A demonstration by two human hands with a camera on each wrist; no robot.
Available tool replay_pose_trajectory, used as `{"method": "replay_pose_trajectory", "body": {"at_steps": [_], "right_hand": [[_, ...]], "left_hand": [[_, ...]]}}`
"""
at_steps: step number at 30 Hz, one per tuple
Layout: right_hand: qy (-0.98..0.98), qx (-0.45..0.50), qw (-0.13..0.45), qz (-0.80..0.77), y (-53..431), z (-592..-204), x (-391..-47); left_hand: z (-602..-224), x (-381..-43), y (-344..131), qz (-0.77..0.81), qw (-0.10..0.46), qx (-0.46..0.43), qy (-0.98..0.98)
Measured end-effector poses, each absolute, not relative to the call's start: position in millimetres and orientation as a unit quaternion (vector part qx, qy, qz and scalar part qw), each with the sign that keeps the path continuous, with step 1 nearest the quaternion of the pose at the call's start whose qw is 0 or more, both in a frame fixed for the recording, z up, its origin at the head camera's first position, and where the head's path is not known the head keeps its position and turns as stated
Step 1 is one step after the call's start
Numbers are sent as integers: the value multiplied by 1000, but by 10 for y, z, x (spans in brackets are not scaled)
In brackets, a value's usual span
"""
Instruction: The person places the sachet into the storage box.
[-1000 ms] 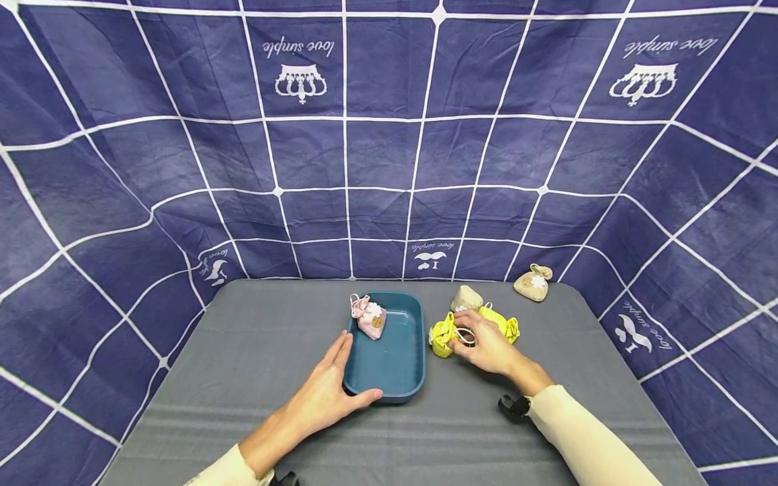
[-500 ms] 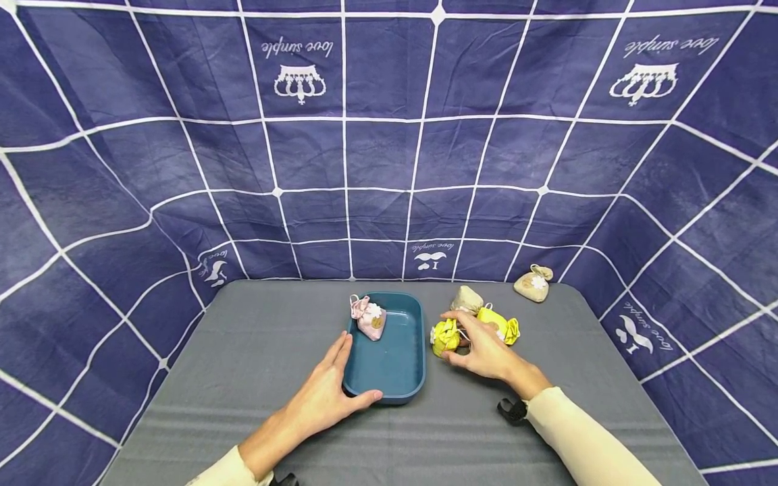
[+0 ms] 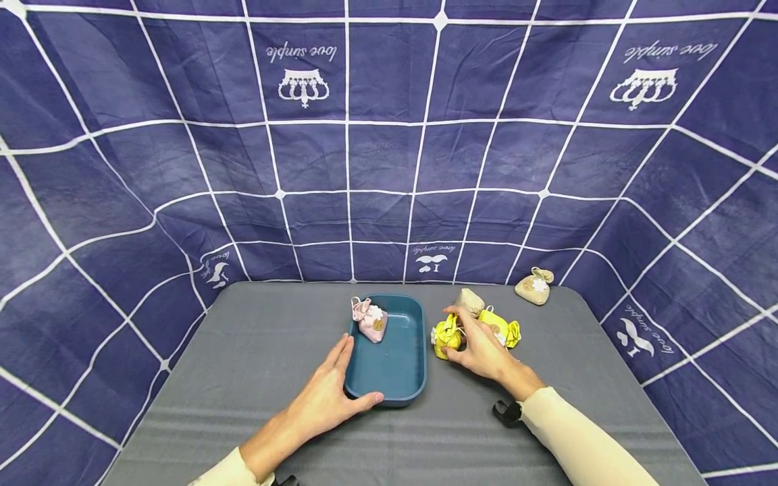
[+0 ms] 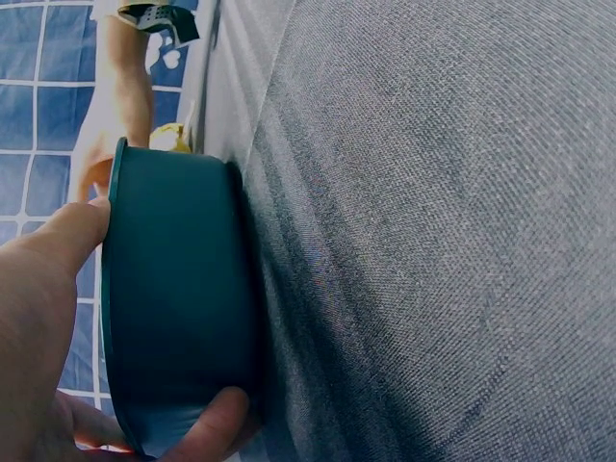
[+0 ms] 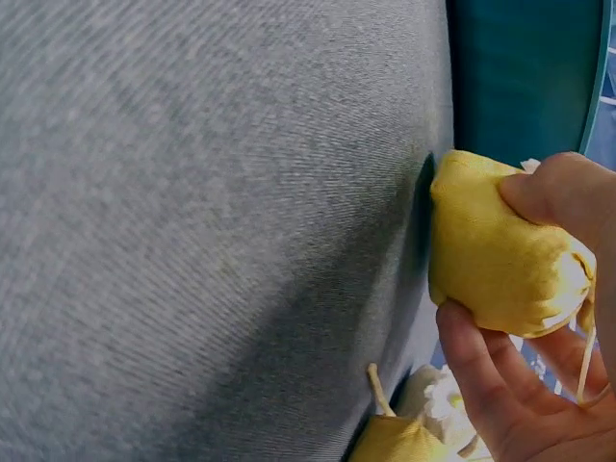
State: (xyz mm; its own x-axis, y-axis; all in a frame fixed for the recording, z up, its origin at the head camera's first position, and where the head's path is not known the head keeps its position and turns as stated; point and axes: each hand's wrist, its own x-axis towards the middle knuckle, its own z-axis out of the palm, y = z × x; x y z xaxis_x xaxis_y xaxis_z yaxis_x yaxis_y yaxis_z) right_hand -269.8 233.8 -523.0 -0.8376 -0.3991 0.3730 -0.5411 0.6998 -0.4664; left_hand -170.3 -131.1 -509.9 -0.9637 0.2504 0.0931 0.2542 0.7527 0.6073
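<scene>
A small yellow drawstring pouch (image 5: 500, 245) is pinched between the thumb and fingers of my right hand (image 3: 483, 351), close over the table just right of the blue-green plastic box (image 3: 389, 393). In the right wrist view, the thumb presses one side of the pouch and the fingertips the other. My left hand (image 3: 325, 398) rests against the near left corner of the box, its fingers fairly straight along the left side and the thumb at the front rim. A pink pouch (image 3: 372, 322) with a white flower lies inside the box, its drawstring top over the left rim.
Beyond my right hand lie another yellow pouch (image 3: 495, 320) and a beige pouch (image 3: 471, 301), both partly covered. Farther back right sits a second beige pouch (image 3: 533, 289) with a white flower. Blue gridded cloth (image 3: 389, 162) walls in the grey table (image 3: 261, 337) at the back and sides.
My right hand has gone from the yellow pouch's string to a grip around its body, turning it slightly. The left hand and the box have stayed in place.
</scene>
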Motion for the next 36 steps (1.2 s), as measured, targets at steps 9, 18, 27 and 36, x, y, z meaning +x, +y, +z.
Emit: {"method": "replay_pose_trajectory", "body": {"at_steps": [9, 18, 27, 36], "right_hand": [[-899, 241, 140, 337, 2309, -5069, -2719], [-891, 253, 144, 348, 2203, -4839, -2805], [-898, 277, 159, 304, 1967, -4669, -2888], [-880, 314, 109, 340, 1715, -4558, -3033]], "left_hand": [[-5095, -1711, -1301, -323, 6, -137, -936], [-5105, -1711, -1302, -321, 7, -137, -937], [-5112, -1700, -1312, -322, 11, -140, -936], [-5106, -1705, -1311, -322, 9, -139, -936]]}}
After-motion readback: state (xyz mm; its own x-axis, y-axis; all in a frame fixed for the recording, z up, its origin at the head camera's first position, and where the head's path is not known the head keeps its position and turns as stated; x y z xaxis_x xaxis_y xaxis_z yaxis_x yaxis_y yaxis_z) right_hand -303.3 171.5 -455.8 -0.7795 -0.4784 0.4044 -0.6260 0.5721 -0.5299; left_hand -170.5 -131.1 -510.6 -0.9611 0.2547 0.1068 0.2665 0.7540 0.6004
